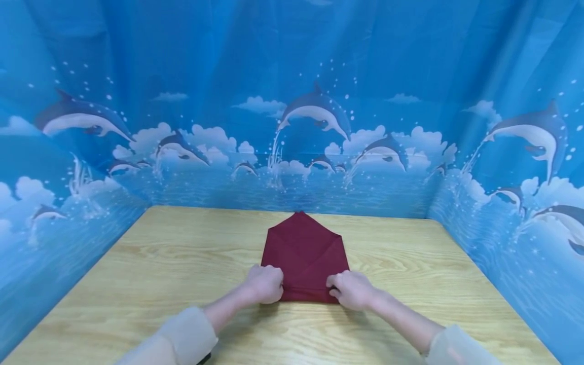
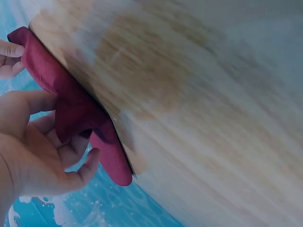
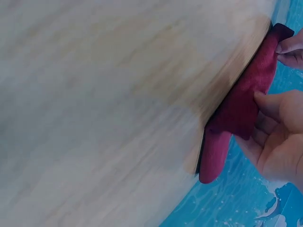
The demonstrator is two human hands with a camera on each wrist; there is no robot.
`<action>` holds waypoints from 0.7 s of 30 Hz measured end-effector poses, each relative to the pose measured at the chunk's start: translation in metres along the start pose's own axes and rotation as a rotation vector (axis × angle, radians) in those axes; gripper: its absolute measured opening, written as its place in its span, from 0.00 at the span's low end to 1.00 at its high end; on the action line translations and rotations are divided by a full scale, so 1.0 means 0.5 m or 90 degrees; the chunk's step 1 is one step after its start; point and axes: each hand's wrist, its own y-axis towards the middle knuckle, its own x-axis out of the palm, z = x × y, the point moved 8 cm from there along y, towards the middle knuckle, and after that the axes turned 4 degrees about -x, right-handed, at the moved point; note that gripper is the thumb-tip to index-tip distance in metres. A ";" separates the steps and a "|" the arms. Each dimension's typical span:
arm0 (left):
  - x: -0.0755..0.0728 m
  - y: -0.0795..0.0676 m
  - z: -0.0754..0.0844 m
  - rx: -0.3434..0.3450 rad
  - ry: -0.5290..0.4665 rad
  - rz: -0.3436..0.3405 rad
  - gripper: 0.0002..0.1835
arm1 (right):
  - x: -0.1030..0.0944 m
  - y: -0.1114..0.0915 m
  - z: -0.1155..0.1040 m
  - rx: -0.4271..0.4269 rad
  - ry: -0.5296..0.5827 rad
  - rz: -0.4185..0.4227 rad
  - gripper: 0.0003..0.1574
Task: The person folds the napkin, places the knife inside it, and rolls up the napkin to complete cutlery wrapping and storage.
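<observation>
A dark red cloth [image 1: 303,248], folded to a point at its far end, lies on the wooden table in the head view. My left hand [image 1: 266,285] pinches its near edge at the left corner. At the right corner my right hand [image 1: 352,290] grips the same edge between thumb and fingers. The left wrist view shows the cloth [image 2: 45,68] bunched between the left thumb and fingers, its near fold lifted a little. From the right wrist, the cloth [image 3: 241,101] hangs as a raised flap in the right hand [image 3: 279,137], with the left hand [image 3: 291,51] beyond.
The light wooden table [image 1: 182,248] spreads around the cloth on all sides. A blue curtain [image 1: 219,76] printed with dolphins, clouds and water stands along its back, left and right edges. Pale sleeves [image 1: 189,334] cover the forearms.
</observation>
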 end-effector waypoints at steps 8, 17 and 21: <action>0.007 -0.005 0.008 -0.003 0.033 0.025 0.12 | 0.004 -0.006 0.000 0.018 -0.061 0.062 0.06; 0.007 -0.010 0.021 0.033 0.082 0.074 0.11 | 0.010 -0.006 -0.013 -0.021 -0.146 0.145 0.05; 0.004 -0.006 0.023 0.023 0.096 0.086 0.08 | 0.013 -0.003 -0.012 -0.031 -0.185 0.153 0.05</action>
